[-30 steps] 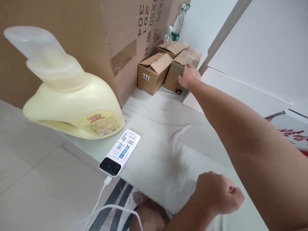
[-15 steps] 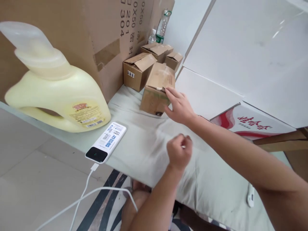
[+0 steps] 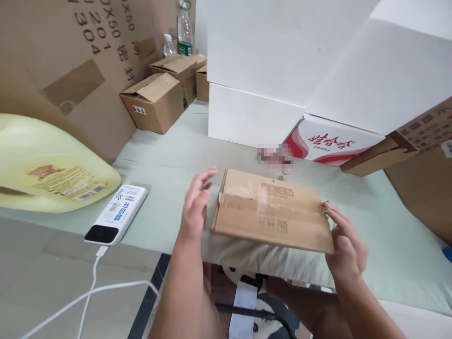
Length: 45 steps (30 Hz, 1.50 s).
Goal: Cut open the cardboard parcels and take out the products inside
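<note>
Near the front of the cloth-covered surface (image 3: 169,197) a small brown cardboard box (image 3: 243,212) is held slightly tilted, its taped and printed face upward. My right hand (image 3: 344,240) grips the box's right end, with the fingers over the edge and the thumb along the near corner. Beside the left end is my left hand (image 3: 196,205), its fingers loosely bent and apart, with a narrow gap between them and the cardboard. The underside of the box is hidden.
Several brown boxes (image 3: 153,103) and two plastic bottles (image 3: 184,30) stand at the back left. A yellow jug (image 3: 70,165) and a white power bank (image 3: 118,214) with a cable are on the left. White boxes (image 3: 254,113) line the back; a large carton (image 3: 423,155) stands right.
The small box has come from the back group to the front, carried by my right hand. My left hand has opened from a fist beside it. The view has turned to the right.
</note>
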Tool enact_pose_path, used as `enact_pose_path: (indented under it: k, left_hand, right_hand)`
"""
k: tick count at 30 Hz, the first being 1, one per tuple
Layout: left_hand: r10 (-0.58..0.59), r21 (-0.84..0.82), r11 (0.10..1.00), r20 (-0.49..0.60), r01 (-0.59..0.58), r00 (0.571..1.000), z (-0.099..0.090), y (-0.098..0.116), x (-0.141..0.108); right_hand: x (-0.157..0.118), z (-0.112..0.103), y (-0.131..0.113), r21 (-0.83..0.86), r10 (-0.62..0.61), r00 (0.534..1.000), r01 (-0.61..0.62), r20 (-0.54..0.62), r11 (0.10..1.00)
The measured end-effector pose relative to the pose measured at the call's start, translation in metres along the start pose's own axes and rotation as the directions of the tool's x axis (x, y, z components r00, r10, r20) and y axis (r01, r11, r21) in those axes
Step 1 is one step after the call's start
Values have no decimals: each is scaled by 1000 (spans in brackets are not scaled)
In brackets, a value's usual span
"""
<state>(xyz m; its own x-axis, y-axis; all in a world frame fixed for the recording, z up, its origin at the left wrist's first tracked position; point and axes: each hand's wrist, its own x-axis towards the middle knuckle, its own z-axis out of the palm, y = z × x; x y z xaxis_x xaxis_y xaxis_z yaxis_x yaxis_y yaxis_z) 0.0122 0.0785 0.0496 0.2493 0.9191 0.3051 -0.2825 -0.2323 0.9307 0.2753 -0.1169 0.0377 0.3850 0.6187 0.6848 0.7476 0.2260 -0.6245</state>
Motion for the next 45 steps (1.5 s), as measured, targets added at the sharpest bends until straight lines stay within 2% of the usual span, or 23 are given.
enact_pose_path:
  k: [1, 2, 3, 7, 12, 16, 20, 22, 23, 25, 26, 28, 30, 31, 33, 35, 36, 38, 40, 41, 43, 44, 45]
  left_hand:
    - [-69, 1, 998, 168, 69, 983, 8, 1, 0]
    - [-120, 19, 993, 278, 119, 953, 17, 2, -1]
    - [-155, 35, 988, 326, 152, 933, 26, 4, -2]
    - [-218, 15, 975, 240, 221, 946, 49, 8, -6]
    - [-203, -11, 978, 157, 208, 966, 61, 8, -12]
    - [-219, -42, 973, 119, 225, 968, 78, 7, -16]
    - [-255, -48, 963, 152, 265, 955, 92, 4, -20]
    - [-272, -51, 957, 179, 285, 945, 97, 2, -22]
    - [-277, -58, 955, 184, 291, 943, 98, 1, -23]
    - [-275, -79, 953, 184, 294, 943, 100, 0, -25]
    - [-272, -87, 953, 184, 291, 945, 101, -1, -26]
    - [-262, -95, 954, 188, 283, 947, 102, -1, -28]
    - [-257, -92, 956, 197, 279, 946, 103, -2, -30]
    - [-256, -87, 957, 201, 277, 946, 103, -1, -30]
    - [-258, -71, 958, 211, 278, 943, 104, -1, -31]
    - [-265, -65, 956, 219, 286, 939, 105, 0, -31]
    - [-269, -68, 955, 219, 290, 938, 106, 0, -31]
    - [-270, -79, 953, 220, 293, 937, 107, 1, -32]
    - [-259, -99, 953, 219, 286, 941, 108, 2, -32]
    - [-254, -108, 953, 220, 282, 942, 109, 2, -33]
    - [-243, -118, 954, 229, 275, 942, 110, 2, -35]
    - [-239, -117, 955, 234, 271, 943, 110, 2, -36]
    - [-231, -114, 958, 237, 263, 944, 111, 2, -37]
  right_hand:
    - [-5, -5, 2, 92, 84, 995, -79, -60, 993]
    - [-8, -7, 4, 176, 163, 982, -144, -99, 974]
    - [-8, -8, 5, 248, 238, 965, -205, -113, 947]
    - [-2, -8, 6, 453, 463, 885, -392, -54, 801]
    - [2, -18, 8, 553, 533, 844, -473, 61, 686]
    - [3, -32, 12, 585, 529, 843, -479, 99, 654]
    - [-2, -47, 15, 574, 551, 833, -476, 52, 666]
    - [-6, -55, 23, 574, 587, 809, -494, 28, 653]
    - [-7, -59, 29, 565, 622, 783, -514, 2, 645]
    - [-9, -69, 44, 446, 704, 707, -609, -70, 656]
    - [-8, -75, 52, 314, 739, 667, -683, -100, 659]
    - [-6, -84, 67, -78, 788, 609, -793, -88, 604]
    - [-2, -90, 75, -448, 818, 575, -733, -4, 512]
    - [0, -91, 77, -567, 828, 559, -671, 35, 478]
    - [4, -90, 79, -698, 847, 526, -580, 72, 420]
    - [8, -86, 81, -727, 866, 496, -575, 54, 375]
    - [11, -84, 83, -707, 867, 495, -597, 46, 379]
    - [16, -81, 86, -565, 839, 543, -686, 21, 458]
    - [22, -83, 87, -247, 782, 621, -768, -58, 592]
    - [26, -86, 85, -29, 748, 655, -754, -107, 656]
    - [32, -99, 74, 374, 661, 724, -567, -198, 734]
    - [33, -108, 65, 479, 606, 768, -460, -209, 748]
    - [34, -117, 54, 495, 538, 820, -390, -197, 776]
